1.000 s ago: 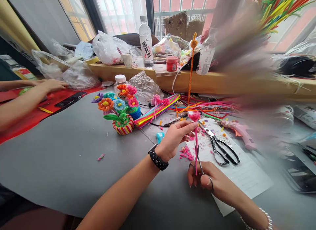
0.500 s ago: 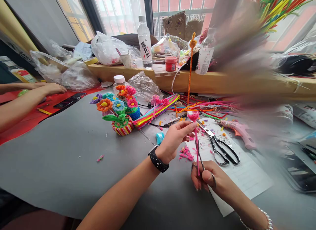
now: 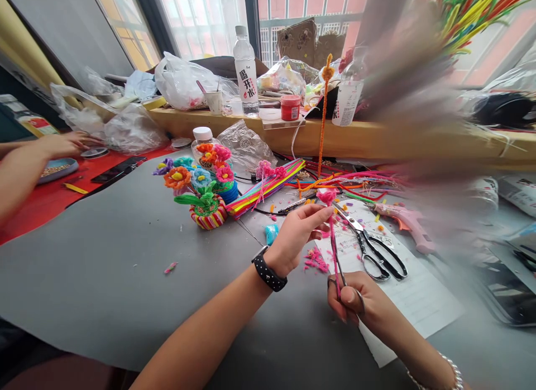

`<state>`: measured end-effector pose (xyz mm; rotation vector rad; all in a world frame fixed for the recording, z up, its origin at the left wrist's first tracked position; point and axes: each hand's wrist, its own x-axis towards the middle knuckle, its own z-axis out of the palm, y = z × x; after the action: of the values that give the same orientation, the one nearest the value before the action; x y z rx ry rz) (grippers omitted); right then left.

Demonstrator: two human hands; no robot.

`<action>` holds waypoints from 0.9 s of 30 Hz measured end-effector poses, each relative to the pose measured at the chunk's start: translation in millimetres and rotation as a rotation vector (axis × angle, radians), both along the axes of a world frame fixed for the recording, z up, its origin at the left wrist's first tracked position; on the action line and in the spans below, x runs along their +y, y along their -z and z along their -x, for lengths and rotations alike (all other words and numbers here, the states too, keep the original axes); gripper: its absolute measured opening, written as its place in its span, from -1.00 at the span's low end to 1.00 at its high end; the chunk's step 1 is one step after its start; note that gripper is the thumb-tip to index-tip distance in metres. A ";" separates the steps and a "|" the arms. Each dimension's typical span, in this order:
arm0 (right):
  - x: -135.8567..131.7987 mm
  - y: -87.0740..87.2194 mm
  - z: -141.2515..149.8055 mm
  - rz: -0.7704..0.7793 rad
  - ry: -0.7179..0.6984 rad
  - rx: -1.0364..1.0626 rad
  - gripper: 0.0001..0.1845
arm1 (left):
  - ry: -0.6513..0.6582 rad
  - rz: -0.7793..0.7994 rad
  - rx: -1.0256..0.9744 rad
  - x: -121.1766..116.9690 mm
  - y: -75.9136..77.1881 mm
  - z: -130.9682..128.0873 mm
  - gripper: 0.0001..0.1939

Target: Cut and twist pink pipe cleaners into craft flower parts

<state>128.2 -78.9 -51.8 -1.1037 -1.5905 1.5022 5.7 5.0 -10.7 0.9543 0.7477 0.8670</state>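
- Left forearm rises diagonally from the bottom edge toward the middle of the view.
- Left hand reaches forward and to the right, its fingertips gathered in a pinch.
- Right forearm slants in from the lower right.
- Right hand sits lower and nearer the body, right thumb bent, fingers curled under in a grip.

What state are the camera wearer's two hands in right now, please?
Left hand: closed, pinching the pink flower just below its bloom.
Right hand: closed, holding the small scissors by the handles.
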 end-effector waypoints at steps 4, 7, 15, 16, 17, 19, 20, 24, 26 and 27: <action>0.4 -0.4 1.5 0.007 0.016 -0.002 -0.34 | 0.000 -0.004 -0.006 -0.2 1.4 -0.5 -0.76; 0.7 -0.9 2.6 0.014 0.036 -0.022 -0.35 | -0.016 -0.007 -0.015 -0.1 3.1 -1.0 -0.75; 0.0 0.0 2.1 0.047 0.062 -0.031 -0.36 | -0.029 0.000 -0.022 0.3 2.4 -0.5 -0.74; -0.1 0.5 2.0 0.053 0.065 -0.035 -0.36 | -0.030 0.000 -0.024 0.2 2.1 -0.5 -0.74; -0.2 1.0 2.0 0.061 0.068 -0.042 -0.36 | -0.032 0.000 -0.026 0.0 1.7 -0.5 -0.74; -0.2 1.3 1.9 0.071 0.073 -0.059 -0.35 | -0.037 -0.005 -0.031 -0.4 0.9 -0.7 -0.74; -0.1 1.2 1.8 0.074 0.072 -0.066 -0.35 | -0.039 -0.006 -0.032 -0.6 0.4 -0.7 -0.74; 0.8 -0.5 0.6 0.031 0.068 -0.075 -0.33 | -0.051 -0.018 -0.044 -0.6 -2.0 0.0 -0.76; 1.2 -1.4 -0.4 0.010 0.037 -0.084 -0.33 | -0.058 -0.027 -0.043 -0.2 -2.9 0.5 -0.77; 1.3 -1.9 -0.8 0.007 0.013 -0.093 -0.33 | -0.058 -0.032 -0.039 -0.1 -3.1 0.7 -0.77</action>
<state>129.0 -77.6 -49.9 -1.2011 -1.6380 1.4684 4.9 5.0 -7.7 0.9454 0.7331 0.9484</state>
